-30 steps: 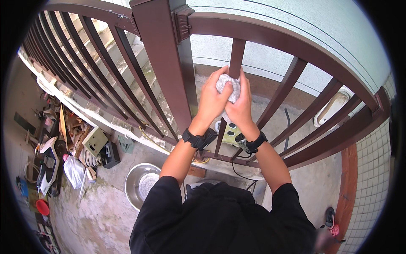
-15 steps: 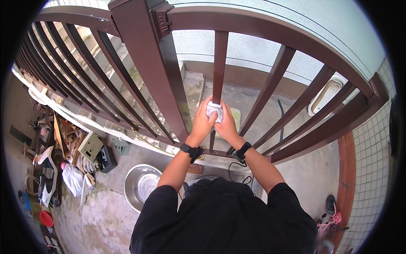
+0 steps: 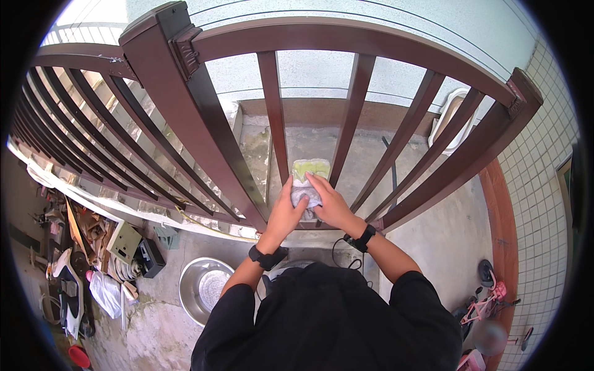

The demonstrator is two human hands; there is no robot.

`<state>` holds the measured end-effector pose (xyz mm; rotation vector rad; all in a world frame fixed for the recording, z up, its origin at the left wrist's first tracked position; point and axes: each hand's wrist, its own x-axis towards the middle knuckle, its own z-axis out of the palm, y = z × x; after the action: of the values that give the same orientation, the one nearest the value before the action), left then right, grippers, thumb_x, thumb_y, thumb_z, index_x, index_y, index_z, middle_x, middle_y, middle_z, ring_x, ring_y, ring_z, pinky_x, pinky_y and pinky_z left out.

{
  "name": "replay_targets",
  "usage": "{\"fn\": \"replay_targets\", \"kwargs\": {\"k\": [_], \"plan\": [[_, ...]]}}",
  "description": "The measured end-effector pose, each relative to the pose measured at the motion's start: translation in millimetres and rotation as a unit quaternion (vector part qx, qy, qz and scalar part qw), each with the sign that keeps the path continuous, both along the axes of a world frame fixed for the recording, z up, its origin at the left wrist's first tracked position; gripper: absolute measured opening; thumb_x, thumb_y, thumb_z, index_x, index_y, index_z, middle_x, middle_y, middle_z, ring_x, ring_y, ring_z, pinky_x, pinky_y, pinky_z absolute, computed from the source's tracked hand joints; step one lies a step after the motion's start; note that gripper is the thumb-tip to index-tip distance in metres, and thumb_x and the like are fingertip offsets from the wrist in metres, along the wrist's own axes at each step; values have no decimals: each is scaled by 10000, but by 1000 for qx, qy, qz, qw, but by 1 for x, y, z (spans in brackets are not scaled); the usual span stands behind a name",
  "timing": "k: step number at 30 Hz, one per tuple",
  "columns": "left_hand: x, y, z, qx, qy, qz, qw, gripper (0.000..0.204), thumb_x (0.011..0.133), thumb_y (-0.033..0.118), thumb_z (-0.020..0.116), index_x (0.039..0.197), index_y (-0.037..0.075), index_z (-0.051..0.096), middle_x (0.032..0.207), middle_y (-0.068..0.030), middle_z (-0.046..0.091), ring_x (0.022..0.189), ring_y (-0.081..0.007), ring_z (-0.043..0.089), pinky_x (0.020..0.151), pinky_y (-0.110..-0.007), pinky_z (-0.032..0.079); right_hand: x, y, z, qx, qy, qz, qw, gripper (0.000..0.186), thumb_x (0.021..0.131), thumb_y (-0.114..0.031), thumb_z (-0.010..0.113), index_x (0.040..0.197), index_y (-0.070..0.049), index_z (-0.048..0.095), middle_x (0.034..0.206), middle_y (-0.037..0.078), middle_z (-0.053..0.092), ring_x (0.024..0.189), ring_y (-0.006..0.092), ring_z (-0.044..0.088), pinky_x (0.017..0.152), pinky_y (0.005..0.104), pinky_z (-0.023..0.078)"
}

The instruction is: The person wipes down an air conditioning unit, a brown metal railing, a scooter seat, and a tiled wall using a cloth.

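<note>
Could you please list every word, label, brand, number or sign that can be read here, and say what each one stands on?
There is no readable text in this view.
The grey-white cloth in the hands, the brown railing and the metal basin show no legible writing.
Any marks on the cream-coloured box at the left are too small and blurred to read.

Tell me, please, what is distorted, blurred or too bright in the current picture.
Head view: the brown top rail bows with the fisheye, and black fills the corners; at upper left, the background above the stair railing looks washed out; a round smear blurs the lower right, beside the pink bicycle; the left hand and right hand look fairly sharp.
</note>
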<state>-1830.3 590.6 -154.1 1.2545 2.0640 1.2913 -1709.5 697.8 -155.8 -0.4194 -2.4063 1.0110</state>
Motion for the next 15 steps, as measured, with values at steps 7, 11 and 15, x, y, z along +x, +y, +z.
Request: {"fn": "replay_targets", "kwargs": {"k": [7,11,15], "plan": [[29,22,128,412,278,-137,857,618,624,-63,661,1194,151,554,1310,-209,386,1117,-375,482,901,-417,434,26,32,132,362,351,-92,859,463,654,-47,652,1113,-106,621,1214,125,506,1050,329,540,857,400,469],[41,42,191,533,378,-91,751,494,639,-85,640,1067,161,638,1258,-195,428,1066,-367,507,871,-418,449,18,35,200,469,471,-151,732,397,686,-135,670,1079,-94,633,1187,123,522,1052,317,536,869,400,457],[26,66,216,551,442,-6,708,536,641,-62,614,1135,143,597,1276,-206,423,1086,-348,491,863,-423,413,3,44,229,444,443,-116,770,453,681,-70,631,1131,-58,582,1208,136,505,1094,317,507,891,391,435]]}}
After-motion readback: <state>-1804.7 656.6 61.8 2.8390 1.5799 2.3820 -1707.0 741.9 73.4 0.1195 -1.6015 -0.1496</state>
